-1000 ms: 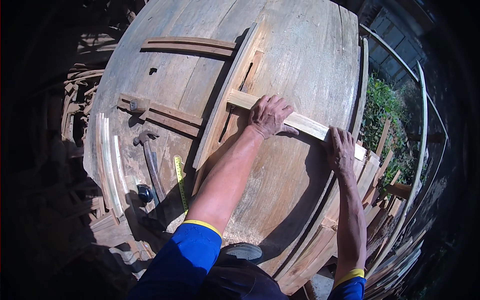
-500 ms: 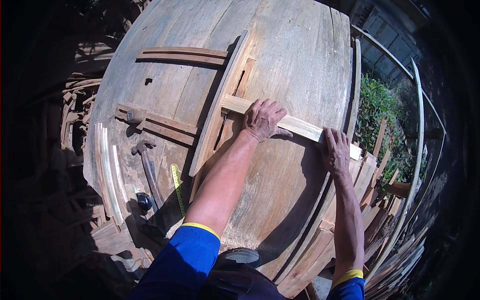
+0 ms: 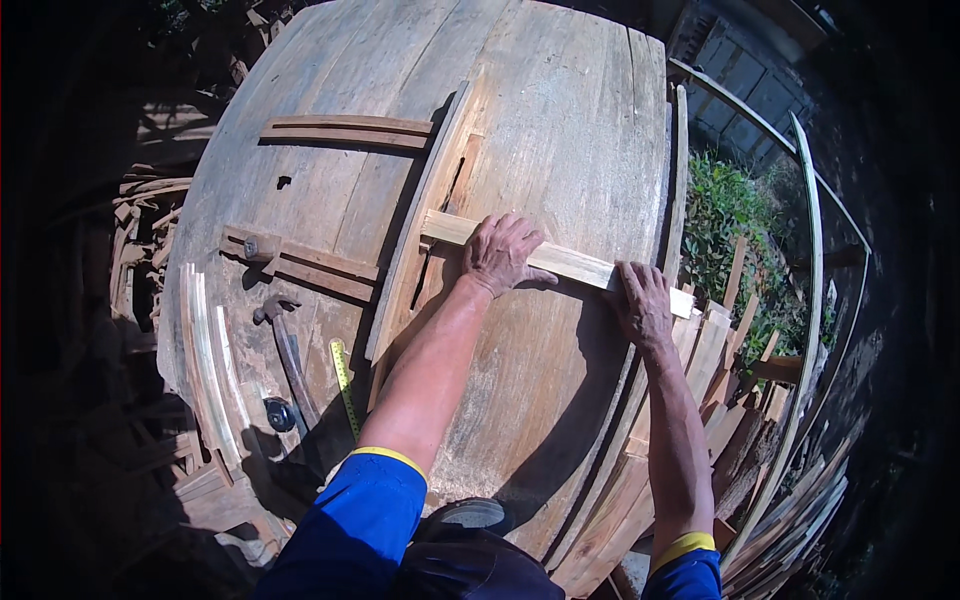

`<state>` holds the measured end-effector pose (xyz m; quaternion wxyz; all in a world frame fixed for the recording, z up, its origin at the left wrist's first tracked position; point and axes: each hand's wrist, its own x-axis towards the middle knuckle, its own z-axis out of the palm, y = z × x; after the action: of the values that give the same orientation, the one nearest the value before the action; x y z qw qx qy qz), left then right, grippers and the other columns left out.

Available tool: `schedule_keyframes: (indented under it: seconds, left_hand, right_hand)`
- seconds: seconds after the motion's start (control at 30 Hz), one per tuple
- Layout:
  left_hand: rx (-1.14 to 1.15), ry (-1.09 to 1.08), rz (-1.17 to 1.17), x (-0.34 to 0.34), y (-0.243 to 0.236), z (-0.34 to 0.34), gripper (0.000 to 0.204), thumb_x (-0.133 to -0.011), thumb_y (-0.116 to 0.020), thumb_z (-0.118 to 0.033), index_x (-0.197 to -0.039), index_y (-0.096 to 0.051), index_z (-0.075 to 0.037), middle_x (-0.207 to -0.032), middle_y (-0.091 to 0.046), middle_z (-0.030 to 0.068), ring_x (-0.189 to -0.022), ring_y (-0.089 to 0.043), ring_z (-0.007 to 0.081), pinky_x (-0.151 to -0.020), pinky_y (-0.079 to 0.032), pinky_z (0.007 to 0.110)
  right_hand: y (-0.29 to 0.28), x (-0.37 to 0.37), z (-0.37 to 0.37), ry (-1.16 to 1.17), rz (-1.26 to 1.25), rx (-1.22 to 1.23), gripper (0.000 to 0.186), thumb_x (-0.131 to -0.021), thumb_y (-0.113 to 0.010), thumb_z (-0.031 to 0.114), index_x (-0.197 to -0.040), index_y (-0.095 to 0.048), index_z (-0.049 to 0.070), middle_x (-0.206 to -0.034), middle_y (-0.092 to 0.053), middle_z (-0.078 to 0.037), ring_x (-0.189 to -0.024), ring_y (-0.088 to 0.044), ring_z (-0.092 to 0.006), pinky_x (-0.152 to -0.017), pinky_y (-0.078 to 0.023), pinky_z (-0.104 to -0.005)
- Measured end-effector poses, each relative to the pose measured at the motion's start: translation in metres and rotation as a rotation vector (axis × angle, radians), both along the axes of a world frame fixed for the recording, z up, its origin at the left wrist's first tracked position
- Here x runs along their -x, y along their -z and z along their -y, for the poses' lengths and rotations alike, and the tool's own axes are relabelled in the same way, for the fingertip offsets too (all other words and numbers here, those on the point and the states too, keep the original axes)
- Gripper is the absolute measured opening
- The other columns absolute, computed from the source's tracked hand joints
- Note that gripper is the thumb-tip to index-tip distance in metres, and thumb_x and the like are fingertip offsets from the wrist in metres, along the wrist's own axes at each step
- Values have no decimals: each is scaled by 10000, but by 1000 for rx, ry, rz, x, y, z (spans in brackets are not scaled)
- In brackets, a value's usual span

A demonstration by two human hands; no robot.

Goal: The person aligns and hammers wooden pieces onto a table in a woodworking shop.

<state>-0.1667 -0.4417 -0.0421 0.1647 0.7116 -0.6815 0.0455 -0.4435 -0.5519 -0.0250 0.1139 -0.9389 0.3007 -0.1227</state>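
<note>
A pale wooden batten (image 3: 575, 265) lies crosswise on the plank work surface (image 3: 540, 110), its left end against a long upright-running plank (image 3: 420, 230). My left hand (image 3: 500, 255) grips its middle, fingers bent over it and thumb along the near edge. My right hand (image 3: 645, 305) holds it close to the right end. To the left of my left forearm lie a claw hammer (image 3: 293, 355), a yellow measuring tape strip (image 3: 343, 385) and a black round object (image 3: 280, 413), perhaps the tape case.
Paired brown strips (image 3: 345, 133) and a short jig with a bolt (image 3: 320, 275) lie at the left. Loose slats (image 3: 200, 360) line the left edge. More boards (image 3: 705, 370) are stacked at the right, beside green plants (image 3: 735, 220) and a thin wooden rail (image 3: 810, 260). Scrap wood (image 3: 150, 210) lies beyond the left edge.
The whole view has shifted, so the surface appears further left and lower. Both hands keep their hold on the batten, with no clear movement along it.
</note>
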Motion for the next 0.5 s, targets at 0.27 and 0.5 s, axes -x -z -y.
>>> schedule_keyframes:
  seconds: [0.27, 0.5]
  left_hand:
    - [55, -29, -29, 20, 3, -36, 732, -628, -722, -774, -1025, -719, -160, -1000, -649, 13, -999, -605, 210, -850, -445, 382]
    - [-86, -42, -74, 64, -13, -101, 689, -677, -740, -730, -1026, -689, -139, -966, -593, 31, -938, -574, 212, -818, -429, 391]
  right_hand:
    - [-9, 13, -23, -27, -10, -37, 617, -848, -764, 300, -1386, -566, 74, -1282, -589, -129, -1240, -528, -356, -1065, -398, -483]
    - [-22, 51, -76, -47, -45, -134, 596, -799, -775, 243, -1344, -593, 86, -1259, -591, -134, -1207, -537, -360, -1038, -406, -483]
